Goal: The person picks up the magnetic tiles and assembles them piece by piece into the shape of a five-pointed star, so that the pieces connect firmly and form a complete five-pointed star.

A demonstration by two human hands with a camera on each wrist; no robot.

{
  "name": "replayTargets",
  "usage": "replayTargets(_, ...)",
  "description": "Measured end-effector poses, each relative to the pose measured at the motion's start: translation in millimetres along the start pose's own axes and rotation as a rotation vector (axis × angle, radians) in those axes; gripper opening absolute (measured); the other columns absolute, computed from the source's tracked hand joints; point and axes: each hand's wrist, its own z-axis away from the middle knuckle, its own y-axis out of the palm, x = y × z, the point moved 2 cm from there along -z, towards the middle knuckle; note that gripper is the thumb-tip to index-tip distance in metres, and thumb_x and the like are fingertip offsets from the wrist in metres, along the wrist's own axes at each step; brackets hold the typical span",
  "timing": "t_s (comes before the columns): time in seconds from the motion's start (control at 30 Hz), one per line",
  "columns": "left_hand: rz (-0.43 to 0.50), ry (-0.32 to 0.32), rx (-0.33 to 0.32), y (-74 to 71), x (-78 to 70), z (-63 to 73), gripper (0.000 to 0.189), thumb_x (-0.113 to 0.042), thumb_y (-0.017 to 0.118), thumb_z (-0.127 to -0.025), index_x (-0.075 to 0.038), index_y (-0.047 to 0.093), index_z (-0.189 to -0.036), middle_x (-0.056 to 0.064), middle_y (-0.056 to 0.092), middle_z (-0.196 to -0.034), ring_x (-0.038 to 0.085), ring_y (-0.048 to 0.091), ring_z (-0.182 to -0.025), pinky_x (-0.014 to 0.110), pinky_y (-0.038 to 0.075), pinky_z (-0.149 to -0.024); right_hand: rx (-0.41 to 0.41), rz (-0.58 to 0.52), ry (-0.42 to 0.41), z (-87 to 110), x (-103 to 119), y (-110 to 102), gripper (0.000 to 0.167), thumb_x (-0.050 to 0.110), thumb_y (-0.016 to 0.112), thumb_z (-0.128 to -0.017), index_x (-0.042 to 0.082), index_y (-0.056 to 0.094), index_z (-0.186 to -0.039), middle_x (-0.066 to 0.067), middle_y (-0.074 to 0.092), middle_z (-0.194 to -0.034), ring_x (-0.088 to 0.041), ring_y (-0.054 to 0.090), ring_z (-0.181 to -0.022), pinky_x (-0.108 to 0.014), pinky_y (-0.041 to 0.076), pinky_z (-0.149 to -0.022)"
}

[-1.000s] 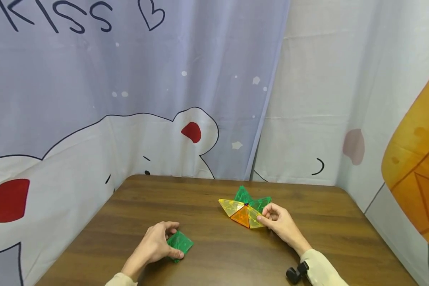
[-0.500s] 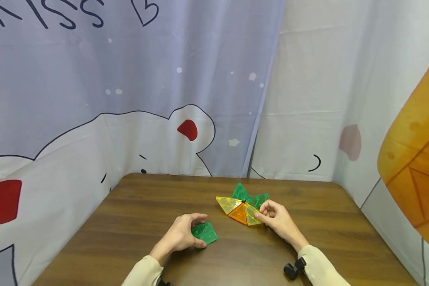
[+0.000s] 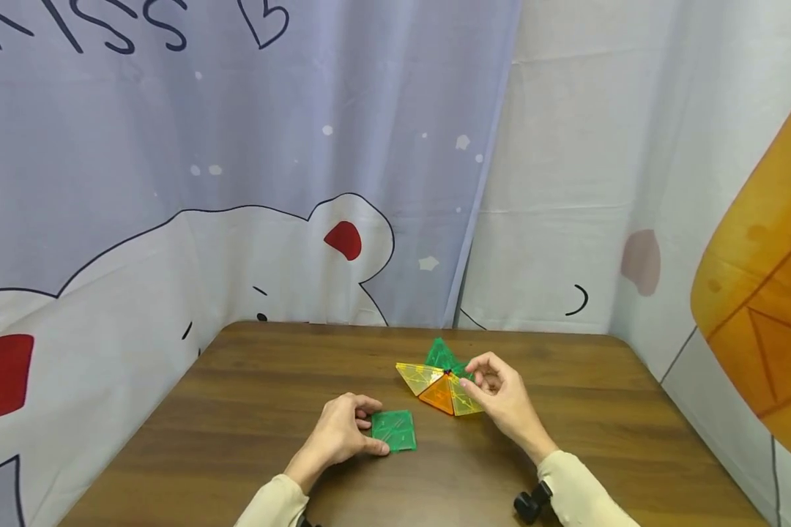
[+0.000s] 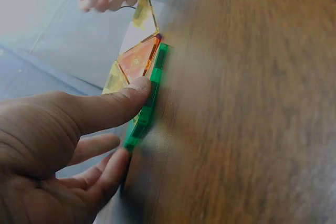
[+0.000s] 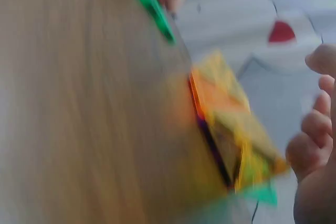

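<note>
My left hand point(image 3: 341, 430) pinches a clear green square magnetic tile point(image 3: 395, 430) by its edges, thumb at the near side, fingers at the far side. In the left wrist view, the thumb and fingertips meet the green tile's rim point(image 4: 149, 100) close to the tabletop. Farther back stands a fan of joined triangle tiles: an orange one point(image 3: 438, 395) between two yellow ones, with green triangles point(image 3: 440, 356) behind. My right hand point(image 3: 504, 395) hovers at its right side, fingers loosely bent; the right wrist view shows a gap between the fingers and the yellow tile point(image 5: 257, 166).
Everything sits on a brown wood-grain table point(image 3: 270, 359). A printed curtain point(image 3: 290, 256) hangs behind its back edge and along the sides. Black wrist cameras point(image 3: 530, 505) are strapped at the sleeves.
My left hand has slid the green square to the right, nearer the fan, and turned it straighter. My right hand has come off the yellow triangle it held and lifted slightly.
</note>
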Motion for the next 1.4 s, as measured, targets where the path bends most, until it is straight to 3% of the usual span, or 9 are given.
replayTargets(0.13,-0.047,0.018,-0.037,-2.8,-1.8,0.2,0.066,-0.021,0.113,-0.062,-0.006,0.084,-0.12,0.003,0.076,-0.1,0.013,0.068,-0.089,0.032,0.061,-0.08,0.165,0.039,-0.092,-0.9,20,23,0.018,0.009,0.083,-0.101,0.005,0.073,-0.115,-0.005,0.069,-0.092,-0.009,0.06,-0.071,-0.023,0.052,-0.056)
replayTargets(0.23,-0.055,0.058,-0.047,-4.9,-2.5,1.5,0.059,-0.015,0.111,-0.063,-0.005,0.086,-0.115,0.004,0.078,-0.101,0.013,0.071,-0.088,0.031,0.063,-0.08,0.267,0.083,-0.105,1.3,27,37,0.018,0.011,0.083,-0.101,0.015,0.076,-0.117,-0.005,0.075,-0.102,-0.012,0.067,-0.081,-0.026,0.058,-0.064)
replayTargets(0.37,-0.034,0.171,-0.037,-4.9,1.3,1.0,0.046,-0.005,0.106,-0.07,-0.002,0.087,-0.112,0.012,0.08,-0.117,0.02,0.08,-0.092,0.03,0.066,-0.08,0.431,0.186,-0.043,8.9,24,50,0.025,0.013,0.083,-0.102,0.017,0.075,-0.125,-0.007,0.075,-0.117,-0.009,0.069,-0.091,-0.027,0.061,-0.074)
replayTargets(0.47,0.011,0.189,-0.015,-1.9,1.1,-0.1,0.037,0.002,0.102,-0.074,0.001,0.087,-0.108,0.015,0.079,-0.122,0.027,0.083,-0.098,0.031,0.067,-0.082,0.506,0.243,0.01,15.0,17,54,0.031,0.011,0.084,-0.101,0.013,0.072,-0.129,-0.005,0.073,-0.123,-0.006,0.068,-0.088,-0.025,0.06,-0.075)
replayTargets(0.5,0.02,0.16,-0.014,-1.7,-3.8,0.5,0.035,0.005,0.101,-0.073,0.001,0.087,-0.105,0.016,0.08,-0.121,0.029,0.083,-0.099,0.034,0.067,-0.084,0.515,0.245,0.02,16.3,15,55,0.033,0.009,0.084,-0.1,0.012,0.072,-0.13,-0.005,0.073,-0.123,-0.005,0.068,-0.086,-0.025,0.06,-0.075)
replayTargets(0.77,-0.028,0.153,-0.047,3.2,-6.5,-1.9,0.023,-0.002,0.102,-0.075,-0.014,0.087,-0.09,-0.004,0.081,-0.094,0.011,0.072,-0.084,0.027,0.06,-0.074,0.451,0.265,0.003,17.7,8,63,0.03,0.008,0.09,-0.094,0.014,0.078,-0.12,-0.003,0.072,-0.101,-0.002,0.061,-0.074,-0.022,0.054,-0.065)
replayTargets(0.93,-0.025,0.154,-0.059,7.0,-3.3,-0.6,0.027,-0.002,0.102,-0.074,-0.011,0.079,-0.085,-0.005,0.07,-0.074,0.003,0.059,-0.069,0.023,0.051,-0.063,0.393,0.221,0.091,22.4,5,66,0.026,0.013,0.094,-0.091,0.019,0.082,-0.114,0.001,0.075,-0.102,-0.008,0.066,-0.082,-0.024,0.056,-0.07)
replayTargets(1.17,-0.065,0.185,-0.026,10.1,-0.8,1.3,0.031,0.0,0.099,-0.077,-0.013,0.071,-0.085,-0.008,0.062,-0.075,0.004,0.054,-0.07,0.024,0.047,-0.065,0.35,-0.003,0.165,23.4,4,67,0.025,0.006,0.088,-0.095,0.008,0.083,-0.119,-0.01,0.076,-0.124,-0.027,0.076,-0.111,-0.027,0.063,-0.094)
replayTargets(1.4,0.016,0.206,-0.072,7.5,-3.4,1.1,0.028,0.006,0.093,-0.083,-0.014,0.075,-0.093,0.002,0.064,-0.093,0.009,0.064,-0.083,0.022,0.056,-0.073,0.256,-0.082,0.171,18.9,5,66,0.026,0.003,0.086,-0.096,0.002,0.084,-0.121,-0.016,0.075,-0.124,-0.022,0.075,-0.116,-0.027,0.062,-0.099)
